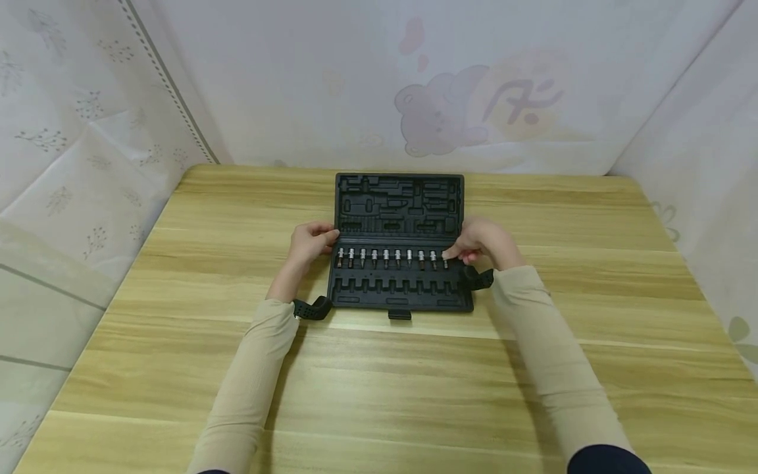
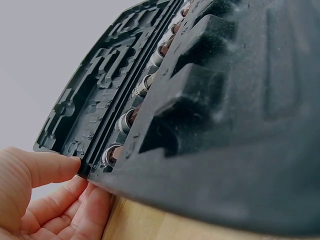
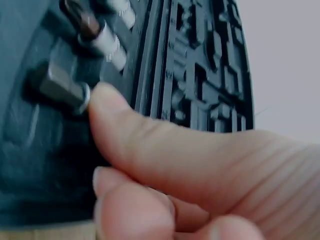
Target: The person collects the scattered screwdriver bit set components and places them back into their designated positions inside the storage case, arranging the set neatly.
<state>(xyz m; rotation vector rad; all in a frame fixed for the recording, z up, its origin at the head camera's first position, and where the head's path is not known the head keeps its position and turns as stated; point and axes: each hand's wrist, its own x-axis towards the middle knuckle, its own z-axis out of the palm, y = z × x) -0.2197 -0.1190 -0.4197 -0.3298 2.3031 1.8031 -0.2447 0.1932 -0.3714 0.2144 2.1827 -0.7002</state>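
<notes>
A black plastic tool case [image 1: 399,303] lies unfolded on the table, a row of silver bit sockets [image 1: 386,255] across its near half. My left hand [image 1: 308,241] pinches the case's left edge by the hinge, thumb on top and fingers below, as the left wrist view shows. At the right end of the row, my right hand [image 1: 485,241] has its thumb tip [image 3: 107,102] against the collar of the last bit socket [image 3: 62,87]. Its other fingers curl in below the thumb. The thumb hides part of that bit socket.
The raised far half of the case [image 1: 399,204] has moulded, unfilled recesses. A latch tab [image 1: 399,315] sticks out from the near edge. Wood-grain table top [image 1: 379,395] surrounds the case, with pale printed cloth [image 1: 331,79] behind. Both wrists wear black camera mounts [image 1: 312,308].
</notes>
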